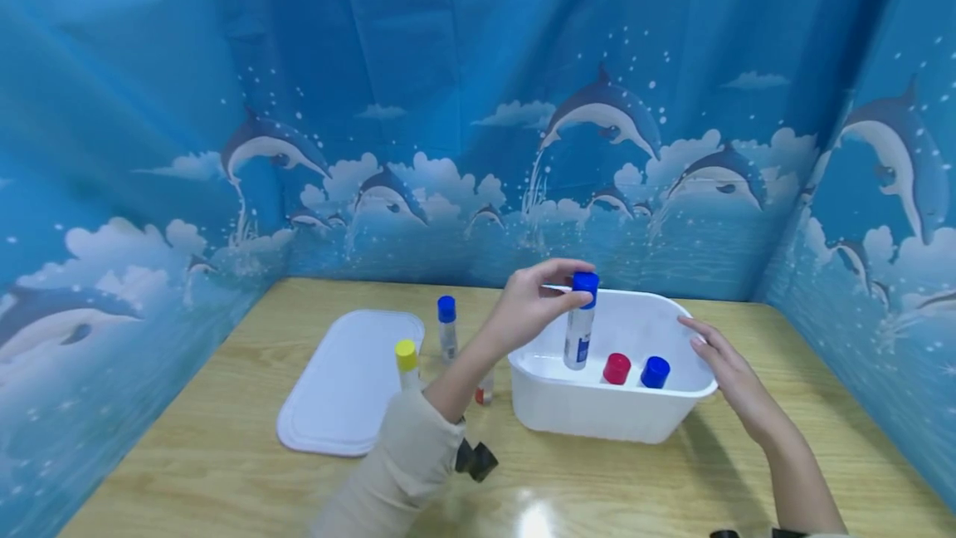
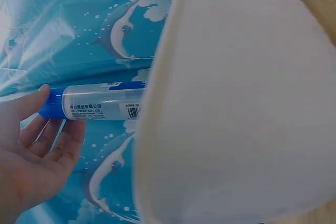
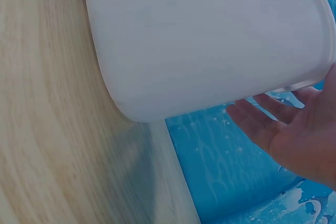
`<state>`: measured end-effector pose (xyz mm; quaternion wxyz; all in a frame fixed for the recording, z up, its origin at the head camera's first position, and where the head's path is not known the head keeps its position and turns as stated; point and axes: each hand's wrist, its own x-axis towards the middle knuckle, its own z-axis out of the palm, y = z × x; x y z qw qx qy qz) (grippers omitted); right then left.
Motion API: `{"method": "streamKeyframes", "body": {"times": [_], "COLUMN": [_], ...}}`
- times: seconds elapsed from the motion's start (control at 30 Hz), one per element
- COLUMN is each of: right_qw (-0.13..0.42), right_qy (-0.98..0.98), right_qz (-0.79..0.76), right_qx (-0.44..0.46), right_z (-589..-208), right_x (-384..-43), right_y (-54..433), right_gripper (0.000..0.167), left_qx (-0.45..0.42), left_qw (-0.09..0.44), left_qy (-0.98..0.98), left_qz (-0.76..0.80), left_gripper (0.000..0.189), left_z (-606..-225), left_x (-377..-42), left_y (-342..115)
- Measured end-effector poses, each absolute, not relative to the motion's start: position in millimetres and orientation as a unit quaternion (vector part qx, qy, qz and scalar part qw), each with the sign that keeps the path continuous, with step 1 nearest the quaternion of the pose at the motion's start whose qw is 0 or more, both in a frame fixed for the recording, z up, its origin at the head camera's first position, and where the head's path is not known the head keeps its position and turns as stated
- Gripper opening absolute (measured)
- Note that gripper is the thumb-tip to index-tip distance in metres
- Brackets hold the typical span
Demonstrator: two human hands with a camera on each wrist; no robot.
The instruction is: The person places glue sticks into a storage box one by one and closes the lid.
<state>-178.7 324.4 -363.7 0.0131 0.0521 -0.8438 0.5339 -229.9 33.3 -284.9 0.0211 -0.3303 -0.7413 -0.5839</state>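
Observation:
My left hand [image 1: 532, 310] pinches a glue stick [image 1: 578, 337] by its blue cap, thumb on one side and fingers on the other. The stick has a see-through body and hangs upright, its lower end inside the white bin [image 1: 590, 418]. In the left wrist view, the bin's wall hides the lower end of the glue stick. My right hand [image 1: 735, 374] is at the bin's right end, fingers extended along the outside near the rim. Inside the bin show a red cap [image 1: 617, 369] and another blue cap [image 1: 655, 373]; the front wall hides what is below them.
Left of the bin stand a blue-capped glue stick [image 1: 447, 329] and a yellow-capped one [image 1: 407, 364]. Partly behind my left forearm is another tube [image 1: 485, 389] with a red-orange part. A white lid [image 1: 351, 380] lies flat on the wooden table [image 1: 217, 447]. Dolphin-print curtain [image 1: 418, 90] surrounds the table.

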Motion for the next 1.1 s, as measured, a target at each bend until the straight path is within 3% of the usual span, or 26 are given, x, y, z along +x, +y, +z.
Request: {"method": "streamKeyframes", "body": {"times": [0.73,1.1], "right_qw": [0.011,0.013], "right_qy": [-0.846,-0.843], "right_qz": [0.531,0.535], "right_qx": [0.051,0.058], "right_z": [-363,-365], "right_x": [-180,-180], "right_y": [324,326], "right_gripper": [0.060,0.058], "left_qx": [-0.291,-0.345], "left_qw": [-0.067,-0.086], "left_qy": [-0.794,-0.815], "left_qz": [-0.529,-0.458], "left_gripper": [0.030,0.030], "left_z": [-331,-334], "left_x": [-241,-246], "left_y": [43,43]}}
